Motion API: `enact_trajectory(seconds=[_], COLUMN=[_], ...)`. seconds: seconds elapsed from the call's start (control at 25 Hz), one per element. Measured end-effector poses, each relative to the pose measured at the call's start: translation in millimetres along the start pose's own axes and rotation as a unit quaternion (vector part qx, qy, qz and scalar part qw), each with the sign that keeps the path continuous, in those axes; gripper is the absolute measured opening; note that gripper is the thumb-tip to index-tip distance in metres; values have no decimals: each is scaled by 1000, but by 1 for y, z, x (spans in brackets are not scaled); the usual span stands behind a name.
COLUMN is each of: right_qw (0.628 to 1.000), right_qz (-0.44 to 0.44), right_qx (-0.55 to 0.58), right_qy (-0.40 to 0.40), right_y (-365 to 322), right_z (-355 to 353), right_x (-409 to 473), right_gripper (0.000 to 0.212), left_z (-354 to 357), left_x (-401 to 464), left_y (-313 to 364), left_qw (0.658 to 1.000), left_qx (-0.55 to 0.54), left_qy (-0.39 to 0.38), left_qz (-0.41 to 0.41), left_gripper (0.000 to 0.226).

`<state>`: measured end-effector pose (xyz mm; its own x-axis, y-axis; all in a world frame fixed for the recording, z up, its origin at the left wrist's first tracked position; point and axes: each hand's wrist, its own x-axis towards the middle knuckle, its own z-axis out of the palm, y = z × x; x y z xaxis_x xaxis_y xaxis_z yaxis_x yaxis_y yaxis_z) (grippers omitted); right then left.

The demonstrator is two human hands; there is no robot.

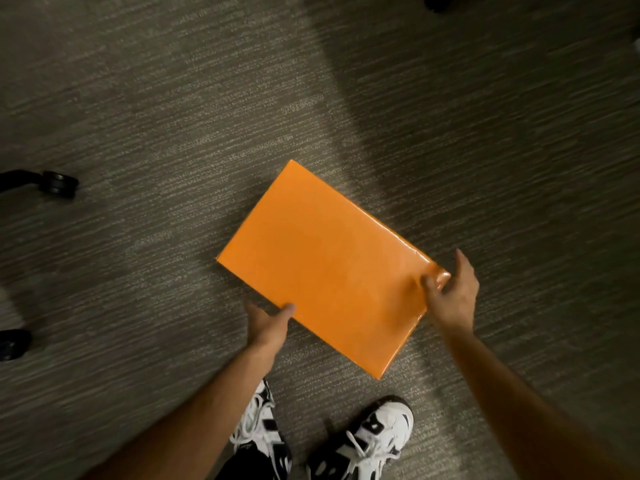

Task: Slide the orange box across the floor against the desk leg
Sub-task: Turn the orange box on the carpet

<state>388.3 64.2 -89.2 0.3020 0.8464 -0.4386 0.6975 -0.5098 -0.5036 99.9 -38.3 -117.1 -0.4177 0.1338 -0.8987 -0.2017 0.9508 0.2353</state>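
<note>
A flat orange box [322, 265] lies turned at an angle on the grey carpet, in the middle of the head view. My left hand [268, 323] grips its near long edge, thumb on top. My right hand [450, 292] holds the box's right corner, thumb on the top face and fingers around the side. No desk leg can be made out with certainty in this view.
Black chair casters sit at the left edge: one caster [59, 183] on its arm and another caster [14, 342] lower down. My black-and-white sneakers [374, 434] stand just below the box. A dark shape [438, 0] shows at the top edge. Carpet [173, 98] stretches beyond the box.
</note>
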Motion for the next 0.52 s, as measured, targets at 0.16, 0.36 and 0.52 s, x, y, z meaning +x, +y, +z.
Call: enact_trajectory(seconds=[0.16,0.36,0.52], right_qw=[973,962,968], right_qz=[-18,-5,-9], right_qx=[-105,-145,-116], right_qy=[-204,-232,-222], right_y=[-38,-36,-13], right_z=[11,21,6], right_x=[59,61,36], right_gripper=[70,62,64], left_z=[29,46,41], left_x=[-18,-28,-29], left_y=[-24,-21,-15], left_qw=[990,989,995], left_qx=[7,-64,-54], left_qy=[-123,-112,-86], left_qz=[-70,-70,-19], left_gripper=[57,31,37])
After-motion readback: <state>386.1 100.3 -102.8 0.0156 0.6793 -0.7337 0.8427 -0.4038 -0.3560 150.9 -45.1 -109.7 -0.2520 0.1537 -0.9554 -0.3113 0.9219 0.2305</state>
